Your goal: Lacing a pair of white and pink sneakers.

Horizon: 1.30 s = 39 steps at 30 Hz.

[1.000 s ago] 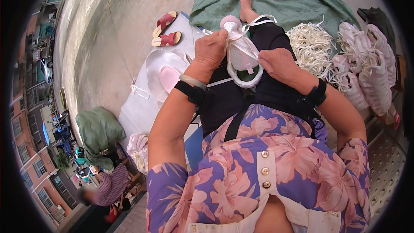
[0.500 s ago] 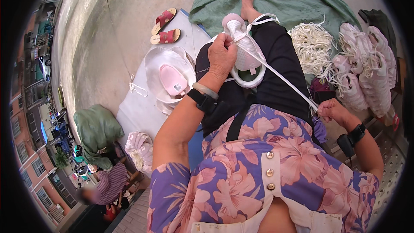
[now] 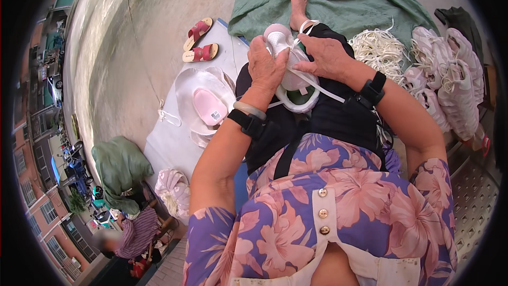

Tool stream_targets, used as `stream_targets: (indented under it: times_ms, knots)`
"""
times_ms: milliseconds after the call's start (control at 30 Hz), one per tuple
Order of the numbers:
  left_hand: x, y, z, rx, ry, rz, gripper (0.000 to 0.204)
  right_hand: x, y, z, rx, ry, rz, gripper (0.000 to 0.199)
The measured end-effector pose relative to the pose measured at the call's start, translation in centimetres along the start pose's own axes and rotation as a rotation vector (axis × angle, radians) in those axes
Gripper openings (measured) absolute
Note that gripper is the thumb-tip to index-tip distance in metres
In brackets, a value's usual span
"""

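Note:
A white and pale pink sneaker lies on my lap, its toe pointing away from me. My left hand is closed around the left side of its upper, thumb over the lacing area. From the right, my right hand reaches in at the lacing, its fingers bent on the white shoelace and its thumb lower on the upper. One loop of lace rises by the right fingertips. A flat loose end of the shoelace trails right across my dark trousers. The exact fingertip contact is partly hidden.
Right of my leg lies a heap of white laces, beside several piled sneakers. On the left are a white bag with a pink insole-shaped piece, and red sandals. A green cloth lies ahead; a person sits lower left.
My right hand has come from the far right, where it pulled the lace taut, to the sneaker. The lace now hangs slack. My left hand has shifted slightly left onto the upper.

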<state>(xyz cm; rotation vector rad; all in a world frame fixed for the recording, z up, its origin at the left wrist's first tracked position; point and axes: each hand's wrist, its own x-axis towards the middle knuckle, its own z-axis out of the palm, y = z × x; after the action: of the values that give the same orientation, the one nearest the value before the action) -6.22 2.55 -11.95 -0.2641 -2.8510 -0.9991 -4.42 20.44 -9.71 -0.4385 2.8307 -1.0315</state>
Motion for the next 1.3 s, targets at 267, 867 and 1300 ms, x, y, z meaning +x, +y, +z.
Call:
stream_targets:
  times_ms: [267, 867, 1300]
  knots:
    - [0.8, -0.8, -0.1, -0.208, -0.225, -0.143, 0.063, 2.7, 1.1, 1.4, -0.037, -0.253, 0.015, 0.063]
    - [-0.2, 1.0, 0.5, 0.18, 0.122, 0.363, 0.046, 2.3, 2.5, 2.5, -0.023, -0.251, -0.061, 0.036]
    - [0.5, 1.6, 1.4, 0.388, -0.121, 0.575, 0.006, 2.9, 2.5, 1.9, 0.159, -0.272, -0.009, 0.027]
